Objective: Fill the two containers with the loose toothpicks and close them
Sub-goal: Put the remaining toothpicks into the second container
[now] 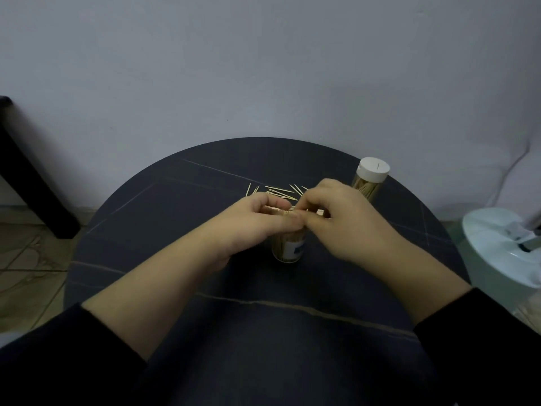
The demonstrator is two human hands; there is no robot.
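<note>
An open clear container (288, 247) with a blue and white label stands mid-table, packed with toothpicks. My left hand (260, 221) grips its top from the left, thumb and fingers curled round the rim. My right hand (336, 218) pinches toothpicks over its mouth; the fingertips hide them partly. Several loose toothpicks (281, 191) lie on the table just beyond my hands. A second container (369, 178) stands at the back right, full of toothpicks, with its white lid on.
The round dark table (181, 200) stands against a pale wall. A white fan base (503, 247) sits on the floor to the right. A dark furniture leg (32, 194) stands at the left on the tiled floor.
</note>
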